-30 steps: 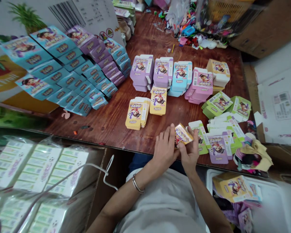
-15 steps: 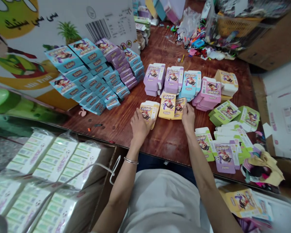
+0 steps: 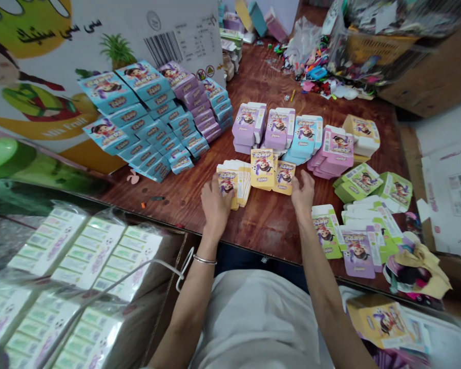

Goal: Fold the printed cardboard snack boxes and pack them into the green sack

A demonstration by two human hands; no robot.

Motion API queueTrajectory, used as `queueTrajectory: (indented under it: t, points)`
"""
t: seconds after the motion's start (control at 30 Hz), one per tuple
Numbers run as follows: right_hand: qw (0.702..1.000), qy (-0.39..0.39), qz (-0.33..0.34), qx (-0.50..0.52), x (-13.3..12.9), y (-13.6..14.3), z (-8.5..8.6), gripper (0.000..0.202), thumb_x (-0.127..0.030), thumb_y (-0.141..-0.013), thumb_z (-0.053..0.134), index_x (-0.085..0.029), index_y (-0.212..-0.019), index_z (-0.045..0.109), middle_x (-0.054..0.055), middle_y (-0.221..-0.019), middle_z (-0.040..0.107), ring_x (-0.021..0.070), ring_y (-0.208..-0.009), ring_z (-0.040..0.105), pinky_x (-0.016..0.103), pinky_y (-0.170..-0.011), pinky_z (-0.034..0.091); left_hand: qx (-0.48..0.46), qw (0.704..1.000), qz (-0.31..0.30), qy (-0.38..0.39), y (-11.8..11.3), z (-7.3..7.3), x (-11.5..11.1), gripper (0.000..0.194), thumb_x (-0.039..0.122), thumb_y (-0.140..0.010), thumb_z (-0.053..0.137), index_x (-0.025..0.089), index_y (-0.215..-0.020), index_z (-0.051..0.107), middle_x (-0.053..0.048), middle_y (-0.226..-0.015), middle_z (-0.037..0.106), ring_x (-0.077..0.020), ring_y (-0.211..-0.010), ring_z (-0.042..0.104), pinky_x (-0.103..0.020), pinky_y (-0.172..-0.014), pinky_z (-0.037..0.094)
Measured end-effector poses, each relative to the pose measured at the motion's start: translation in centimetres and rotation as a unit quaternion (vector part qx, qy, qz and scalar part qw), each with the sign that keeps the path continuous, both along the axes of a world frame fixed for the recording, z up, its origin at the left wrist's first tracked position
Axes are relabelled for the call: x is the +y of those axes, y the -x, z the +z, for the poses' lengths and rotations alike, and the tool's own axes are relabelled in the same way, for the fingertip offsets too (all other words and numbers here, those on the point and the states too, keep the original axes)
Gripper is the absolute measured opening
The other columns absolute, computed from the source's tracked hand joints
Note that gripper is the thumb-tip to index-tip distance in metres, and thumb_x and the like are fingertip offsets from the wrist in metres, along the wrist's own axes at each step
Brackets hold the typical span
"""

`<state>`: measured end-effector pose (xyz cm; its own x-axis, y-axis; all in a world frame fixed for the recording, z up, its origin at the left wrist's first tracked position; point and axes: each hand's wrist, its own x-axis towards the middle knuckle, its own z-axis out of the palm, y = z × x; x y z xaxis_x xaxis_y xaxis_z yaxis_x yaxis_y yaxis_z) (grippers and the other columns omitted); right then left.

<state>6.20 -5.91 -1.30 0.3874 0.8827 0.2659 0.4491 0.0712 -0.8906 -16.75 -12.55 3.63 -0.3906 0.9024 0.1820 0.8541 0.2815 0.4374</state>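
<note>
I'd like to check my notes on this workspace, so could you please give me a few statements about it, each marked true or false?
1. The left hand touches the fanned yellow cartons. True.
2. The metal bracelet is on the right wrist. False: it is on the left wrist.
3. The light-blue cartons lie between purple cartons and pink cartons. True.
4. The right hand is on a green carton. False: it is at the right edge of a yellow carton.
5. The yellow basket is at the near left. False: it is at the far right.
</note>
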Motion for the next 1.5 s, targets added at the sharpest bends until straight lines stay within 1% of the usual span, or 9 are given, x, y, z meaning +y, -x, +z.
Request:
queueTrajectory:
  t: [0.23,0.37,0.53,0.67,0.97,1.1,1.2,1.33,1.5]
  points:
    - [0.990,-0.087,0.103,-0.047,-7.0,2.5,5.4,0.038,-0.035,-0.092,0.051,-0.022,-0.128,0.058,0.013,-0.138,0.047,0.0221,-0.131,0.046,0.045,-0.110,0.041,0.010,0.999,0.032,-0.024,1.6,0.8,0.1,0.059,0.034,-0.084,0.061,0.014,-0.138,0.050,-0.017,-0.110,0.070,-0.0361,-0.105,0.060,-0.053,-0.095,0.041]
    - [0.973,-0.118,0.185,-0.076,-8.9,5.0,6.7,0.038,-0.029,-0.094,0.049,-0.025,-0.131,0.055,0.012,-0.137,0.050,0.0227,-0.130,0.049,0.044,-0.108,0.045,-0.147,0.981,0.028,-0.125,1.4,2.1,-1.3,0.062,0.036,-0.084,0.058,0.017,-0.141,0.044,-0.010,-0.105,0.071,-0.0260,-0.095,0.066,-0.042,-0.090,0.047]
    - [0.942,-0.180,0.267,-0.096,-9.8,6.9,7.7,0.050,-0.031,-0.093,0.050,-0.025,-0.143,0.041,0.013,-0.138,0.051,0.0241,-0.131,0.048,0.044,-0.108,0.045,-0.561,0.824,-0.047,-0.064,-0.8,5.6,-4.9,0.052,0.039,-0.072,0.064,0.017,-0.118,0.058,-0.007,-0.108,0.070,-0.0229,-0.091,0.068,-0.033,-0.075,0.056]
    - [0.940,-0.186,0.262,-0.116,-11.1,7.2,7.6,0.055,-0.036,-0.095,0.042,-0.024,-0.147,0.033,0.013,-0.141,0.049,0.0258,-0.132,0.046,0.047,-0.108,0.042,-0.719,0.683,-0.123,0.040,-4.1,6.2,-6.9,0.053,0.055,-0.071,0.064,0.018,-0.108,0.061,-0.009,-0.102,0.070,-0.0257,-0.094,0.067,-0.036,-0.079,0.055]
    - [0.956,-0.189,0.213,-0.065,-12.2,3.3,7.0,0.017,-0.031,-0.088,0.056,-0.022,-0.100,0.064,0.007,-0.093,0.065,0.0227,-0.098,0.062,0.042,-0.087,0.052,-0.808,0.558,-0.119,0.147,-7.0,4.3,-7.3,0.074,0.053,-0.054,0.086,0.020,-0.113,0.058,-0.003,-0.091,0.068,-0.0172,-0.078,0.066,-0.028,-0.070,0.052]
    - [0.981,-0.119,0.151,0.011,-13.1,1.4,7.0,0.017,-0.032,-0.085,0.062,-0.023,-0.098,0.065,0.007,-0.109,0.065,0.0242,-0.117,0.057,0.045,-0.098,0.048,-0.771,0.603,-0.121,0.166,-7.4,4.1,-7.3,0.063,0.048,-0.060,0.084,0.017,-0.109,0.058,-0.006,-0.094,0.071,-0.0174,-0.074,0.067,-0.028,-0.069,0.052]
    - [0.991,-0.037,0.130,0.015,-14.8,1.1,5.6,0.033,-0.033,-0.089,0.056,-0.023,-0.121,0.061,0.008,-0.120,0.066,0.0215,-0.110,0.064,0.036,-0.092,0.054,-0.676,0.719,-0.146,0.075,-8.0,3.0,-6.9,0.059,0.053,-0.075,0.070,0.016,-0.118,0.054,-0.012,-0.115,0.067,-0.0242,-0.097,0.067,-0.035,-0.085,0.053]
    - [0.989,-0.094,0.114,-0.025,-16.4,1.8,3.5,0.041,-0.027,-0.088,0.059,-0.022,-0.128,0.059,0.007,-0.106,0.073,0.0193,-0.090,0.071,0.029,-0.079,0.058,-0.454,0.864,-0.211,-0.057,-8.6,1.2,-6.9,0.066,0.050,-0.090,0.052,0.020,-0.144,0.031,-0.014,-0.153,0.035,-0.0251,-0.139,0.039,-0.037,-0.111,0.036]
    - [0.992,-0.031,0.073,0.101,-15.9,2.5,3.7,0.051,-0.033,-0.091,0.053,-0.022,-0.140,0.046,0.010,-0.136,0.058,0.0209,-0.118,0.061,0.033,-0.096,0.053,-0.434,0.858,-0.274,-0.007,-9.2,1.0,-7.1,0.056,0.046,-0.099,0.030,0.019,-0.147,0.020,-0.015,-0.149,0.039,-0.0201,-0.132,0.047,-0.032,-0.101,0.044]
